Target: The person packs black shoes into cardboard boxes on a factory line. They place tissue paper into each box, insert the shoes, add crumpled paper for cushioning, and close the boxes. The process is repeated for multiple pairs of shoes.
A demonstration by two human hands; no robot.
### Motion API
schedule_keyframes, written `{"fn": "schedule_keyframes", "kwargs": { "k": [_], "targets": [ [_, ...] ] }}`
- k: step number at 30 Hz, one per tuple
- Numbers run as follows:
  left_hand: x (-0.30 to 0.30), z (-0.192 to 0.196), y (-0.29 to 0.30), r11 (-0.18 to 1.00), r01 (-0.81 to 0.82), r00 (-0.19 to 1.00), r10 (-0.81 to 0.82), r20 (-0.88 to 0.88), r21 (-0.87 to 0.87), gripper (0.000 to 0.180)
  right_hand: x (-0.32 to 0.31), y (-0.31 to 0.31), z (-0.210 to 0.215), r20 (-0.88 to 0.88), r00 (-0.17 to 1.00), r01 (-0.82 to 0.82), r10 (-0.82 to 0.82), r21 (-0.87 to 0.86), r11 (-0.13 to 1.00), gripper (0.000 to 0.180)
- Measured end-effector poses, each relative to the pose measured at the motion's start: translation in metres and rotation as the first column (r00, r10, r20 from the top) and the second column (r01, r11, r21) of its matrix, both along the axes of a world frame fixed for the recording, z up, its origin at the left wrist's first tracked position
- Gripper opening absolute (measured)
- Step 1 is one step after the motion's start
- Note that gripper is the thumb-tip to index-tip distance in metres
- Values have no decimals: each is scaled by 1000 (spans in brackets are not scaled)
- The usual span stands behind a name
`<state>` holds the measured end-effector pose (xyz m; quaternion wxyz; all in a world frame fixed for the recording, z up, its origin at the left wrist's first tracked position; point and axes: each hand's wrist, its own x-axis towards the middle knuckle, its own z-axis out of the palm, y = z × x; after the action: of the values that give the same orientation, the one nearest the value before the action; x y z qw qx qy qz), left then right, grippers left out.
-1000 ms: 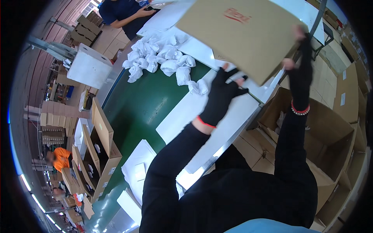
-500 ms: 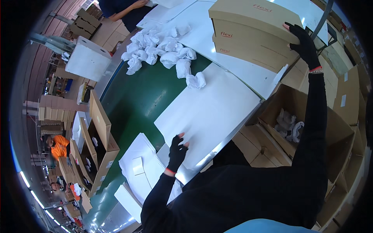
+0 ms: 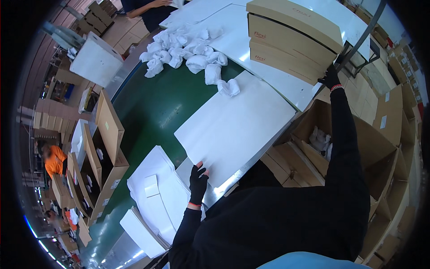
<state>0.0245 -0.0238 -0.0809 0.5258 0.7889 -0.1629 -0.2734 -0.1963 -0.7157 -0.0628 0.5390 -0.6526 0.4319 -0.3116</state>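
Observation:
My left hand (image 3: 198,183), in a black glove that leaves the fingertips bare, rests at the near-left edge of a large white paper sheet (image 3: 237,121). Its fingers are apart and hold nothing. Far to the right, my right hand (image 3: 330,78), gloved the same way, grips the lower right corner of a stack of brown cardboard boxes (image 3: 291,36); some of its fingers are hidden behind the corner. A dark line runs beneath the top lid. Several white paper-wrapped bundles (image 3: 179,49) lie beyond the sheet, and one touches its far edge.
Stacked white paper (image 3: 156,193) lies left of my left hand on the green surface (image 3: 148,114). Open cartons (image 3: 101,166) stand farther left. A large open carton (image 3: 309,112) with crumpled paper is under my right arm. A metal post (image 3: 363,36) rises beyond the boxes. Another person's arm (image 3: 148,6) shows at the back.
My right hand has come down from the top box's lid to the stack's lower right corner. A dark gap now shows under the lid. My left hand has shifted slightly left, still by the sheet.

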Motion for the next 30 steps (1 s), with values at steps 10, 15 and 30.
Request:
{"fn": "schedule_keyframes", "kwargs": {
  "k": [10, 15, 30],
  "targets": [
    [5, -12, 1, 993, -54, 995, 44, -95, -101, 48, -47, -19, -5, -699, 695, -491, -169, -633, 598, 72],
    [0, -16, 29, 991, -116, 992, 112, -54, -62, 44, -15, 83, 5, -598, 792, -433, -120, -690, 580, 53],
    [15, -26, 34, 959, -229, 942, 176, -286, -167, 27, 149, 112, 178, -578, 714, -453, -395, -812, 367, 62]
  ]
}}
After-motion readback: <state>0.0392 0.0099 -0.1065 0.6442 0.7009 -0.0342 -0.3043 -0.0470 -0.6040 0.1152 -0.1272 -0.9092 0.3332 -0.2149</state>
